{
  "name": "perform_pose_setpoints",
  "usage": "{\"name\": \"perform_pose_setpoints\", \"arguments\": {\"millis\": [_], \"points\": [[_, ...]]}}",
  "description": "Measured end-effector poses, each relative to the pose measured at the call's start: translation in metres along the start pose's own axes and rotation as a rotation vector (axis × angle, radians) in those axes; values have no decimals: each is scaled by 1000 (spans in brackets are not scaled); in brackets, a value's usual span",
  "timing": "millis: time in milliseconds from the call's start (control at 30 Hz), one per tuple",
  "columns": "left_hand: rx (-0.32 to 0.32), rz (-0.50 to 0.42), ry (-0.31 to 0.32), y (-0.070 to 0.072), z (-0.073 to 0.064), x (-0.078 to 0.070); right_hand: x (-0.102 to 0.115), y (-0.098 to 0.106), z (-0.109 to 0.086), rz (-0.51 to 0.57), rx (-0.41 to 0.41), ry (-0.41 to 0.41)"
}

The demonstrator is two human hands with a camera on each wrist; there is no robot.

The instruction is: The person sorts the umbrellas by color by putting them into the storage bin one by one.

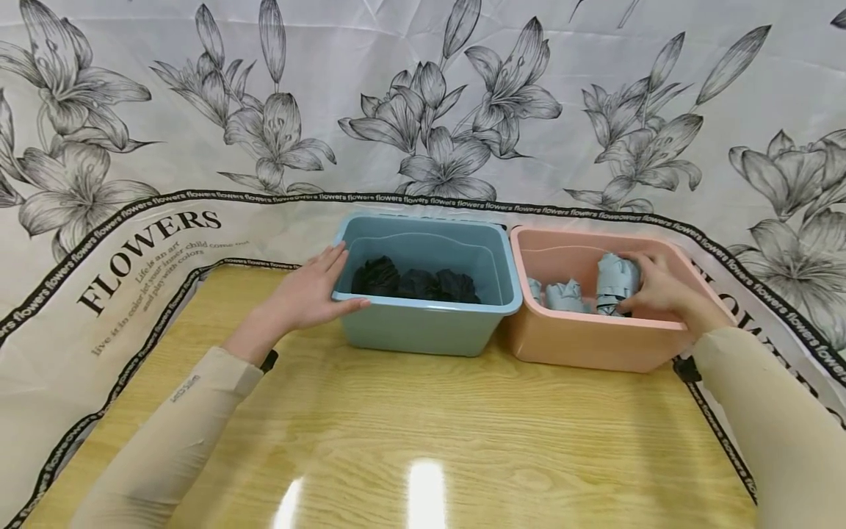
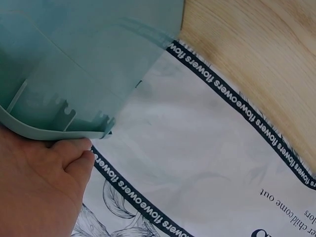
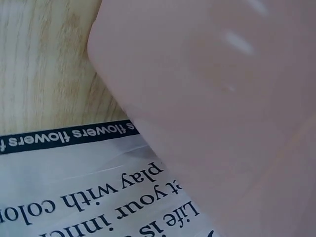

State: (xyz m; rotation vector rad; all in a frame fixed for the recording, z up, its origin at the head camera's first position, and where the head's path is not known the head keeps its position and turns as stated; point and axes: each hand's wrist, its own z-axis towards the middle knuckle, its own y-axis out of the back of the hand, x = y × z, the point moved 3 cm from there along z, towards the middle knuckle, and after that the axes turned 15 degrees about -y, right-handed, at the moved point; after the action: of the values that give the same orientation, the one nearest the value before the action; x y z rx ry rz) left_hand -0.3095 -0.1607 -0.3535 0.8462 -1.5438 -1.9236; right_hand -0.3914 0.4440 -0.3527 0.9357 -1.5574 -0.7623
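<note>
My left hand (image 1: 309, 288) rests at the left rim of a blue plastic bin (image 1: 429, 327), its fingers extended along the edge and its thumb at the front rim. In the left wrist view the fingers (image 2: 74, 153) lie against the outside of that rim. Several crumpled black bundles (image 1: 418, 285) sit inside the blue bin. My right hand (image 1: 661, 288) reaches into a pink plastic bin (image 1: 595, 342) and grips a light-blue rolled bundle (image 1: 616, 278), which stands upright. More light-blue bundles (image 1: 565, 295) lie to its left. The right wrist view shows only the pink bin's outer wall (image 3: 217, 113).
The two bins stand side by side at the back of a wooden table (image 1: 423, 419). Behind them hangs a white cloth (image 1: 370, 95) with a flower print. Its black lettered border (image 1: 284, 197) runs behind the bins and along the table's sides.
</note>
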Motion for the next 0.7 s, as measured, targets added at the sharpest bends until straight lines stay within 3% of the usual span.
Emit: {"name": "perform_pose_setpoints", "arguments": {"millis": [233,333,500,700], "points": [[10,3,9,1,1,-1,-1,-7,5,-210,71,70],[21,0,8,1,2,-2,-4,-11,5,-288,132,54],[22,-8,7,0,2,-3,-7,-18,7,-312,252,23],[24,-6,16,0,1,-2,-6,-22,9,-311,305,27]]}}
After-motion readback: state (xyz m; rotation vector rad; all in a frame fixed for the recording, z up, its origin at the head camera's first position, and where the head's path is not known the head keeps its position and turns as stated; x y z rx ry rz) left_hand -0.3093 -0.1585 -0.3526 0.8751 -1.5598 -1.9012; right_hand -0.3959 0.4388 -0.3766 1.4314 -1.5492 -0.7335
